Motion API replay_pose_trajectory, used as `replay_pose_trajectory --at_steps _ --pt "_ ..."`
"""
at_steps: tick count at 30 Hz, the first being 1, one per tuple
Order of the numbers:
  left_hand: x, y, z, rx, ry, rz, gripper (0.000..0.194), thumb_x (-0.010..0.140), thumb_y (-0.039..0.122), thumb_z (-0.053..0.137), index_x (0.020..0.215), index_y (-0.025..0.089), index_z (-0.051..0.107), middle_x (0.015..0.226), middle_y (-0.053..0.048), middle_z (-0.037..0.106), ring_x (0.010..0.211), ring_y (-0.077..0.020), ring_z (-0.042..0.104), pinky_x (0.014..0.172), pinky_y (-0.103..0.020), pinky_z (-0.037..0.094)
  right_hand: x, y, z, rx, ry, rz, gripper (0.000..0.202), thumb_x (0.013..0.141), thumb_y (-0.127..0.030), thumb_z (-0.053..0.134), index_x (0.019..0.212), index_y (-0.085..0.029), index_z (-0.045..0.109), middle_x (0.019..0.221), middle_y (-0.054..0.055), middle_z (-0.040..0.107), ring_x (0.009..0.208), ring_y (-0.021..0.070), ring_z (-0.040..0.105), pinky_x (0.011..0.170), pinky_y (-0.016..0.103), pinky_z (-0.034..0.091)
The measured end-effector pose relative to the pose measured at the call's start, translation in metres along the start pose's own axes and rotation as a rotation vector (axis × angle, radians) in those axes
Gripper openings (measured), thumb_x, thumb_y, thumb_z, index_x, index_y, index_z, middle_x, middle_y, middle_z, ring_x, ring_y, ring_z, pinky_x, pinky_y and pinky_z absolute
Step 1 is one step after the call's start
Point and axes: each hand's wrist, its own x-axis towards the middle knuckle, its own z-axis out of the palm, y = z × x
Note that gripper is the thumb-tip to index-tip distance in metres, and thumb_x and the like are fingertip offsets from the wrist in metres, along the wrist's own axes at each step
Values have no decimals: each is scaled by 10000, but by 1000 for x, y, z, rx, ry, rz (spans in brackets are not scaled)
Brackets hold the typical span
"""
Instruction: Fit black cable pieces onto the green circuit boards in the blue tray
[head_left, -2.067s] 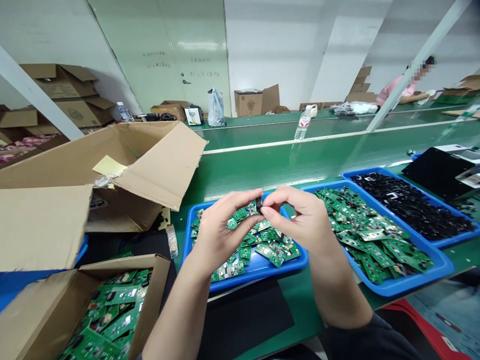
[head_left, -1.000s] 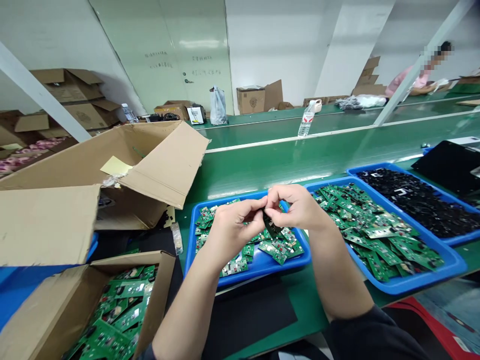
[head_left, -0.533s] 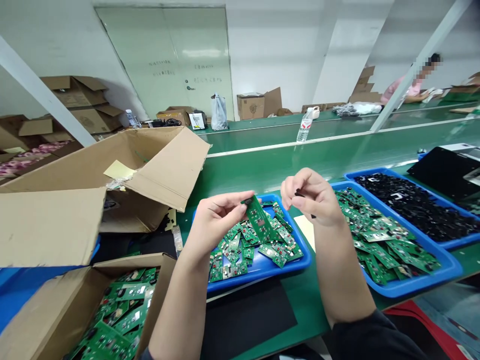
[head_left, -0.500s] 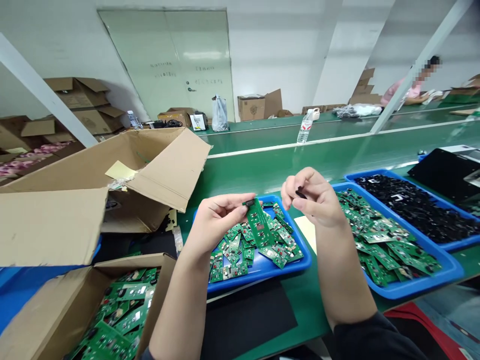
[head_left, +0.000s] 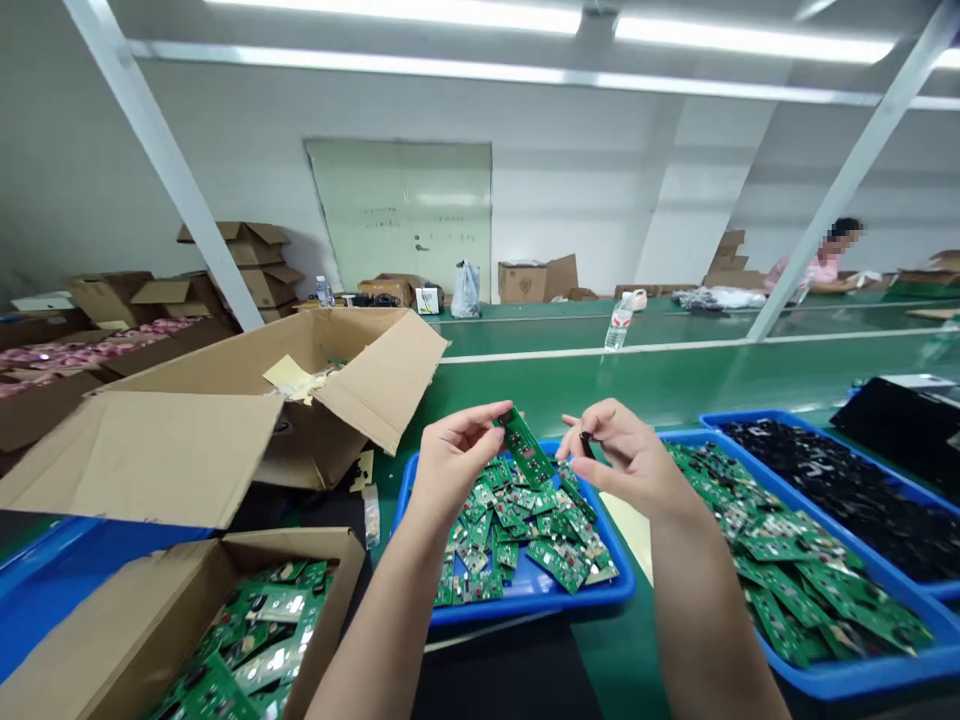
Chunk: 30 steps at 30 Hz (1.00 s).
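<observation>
A green circuit board (head_left: 527,450) is pinched at its upper end between the thumb and fingers of my left hand (head_left: 463,450). It tilts down to the right over a blue tray (head_left: 517,606) of loose circuit boards (head_left: 480,535). My right hand (head_left: 626,455), to the right of the board and apart from it, is closed on a small black part (head_left: 586,443). The part is too small and too covered by my fingers for me to tell its kind. A black piece also shows at the board's held end.
Another blue tray of circuit boards (head_left: 795,540) and a blue tray of black parts (head_left: 840,480) stand on the right. At left are a cardboard box of boards (head_left: 255,620) and a large open carton (head_left: 187,440). Behind are a water bottle (head_left: 619,322) and a seated person (head_left: 817,268).
The view has tilted upward, so the bench sits lower and ceiling lights show. My right hand has come a little closer to the circuit board; both hands keep their holds.
</observation>
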Motion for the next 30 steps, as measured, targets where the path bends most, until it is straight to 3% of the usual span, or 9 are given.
replay_pose_trajectory --at_steps 3,7,12,16,21,25,30 --pt "-2 3 -1 -16 -20 6 253 591 173 786 844 163 770 600 -3 653 528 -76 549 496 -167 458 2 3 5 -52 -22 9 281 844 -215 631 1031 -260 427 761 -33 533 795 148 617 792 336 523" --pt "-3 6 -4 -46 1 -24 279 556 219 835 821 160 769 585 0 644 530 -75 551 501 -163 467 4 9 16 26 18 -10 435 823 -303 667 1140 -297 369 938 0 505 809 148 631 795 345 538" --pt "-1 5 -5 -54 96 -16 299 533 308 866 771 157 767 648 -44 704 562 -109 612 517 -195 522 6 10 27 115 76 -17 601 820 -351 687 1258 -383 277 1310 74 383 847 134 646 969 448 462" --pt "1 2 -6 -45 131 24 305 525 333 870 751 158 763 724 -72 741 618 -152 667 584 -245 572 7 11 32 89 85 -2 859 835 -360 671 1428 -437 54 1458 124 282 925 151 649 1047 486 387" --pt "1 1 -6 -4 173 89 223 568 285 844 742 170 764 724 -65 751 640 -172 697 621 -261 595 9 15 41 97 114 91 1025 844 -309 648 1444 -435 -174 1324 103 495 894 158 651 758 333 551" --pt "-1 -1 -4 95 255 241 113 626 207 794 733 188 762 732 -43 755 677 -174 714 637 -244 602 12 17 48 151 198 64 995 857 -275 620 1462 -389 -162 1057 31 643 783 137 648 770 336 557" --pt "-1 -6 0 162 293 287 100 665 210 771 757 176 754 739 -43 754 697 -185 720 654 -269 613 13 14 48 92 281 39 973 836 -199 626 1494 -318 -80 888 10 664 801 160 650 803 348 559"
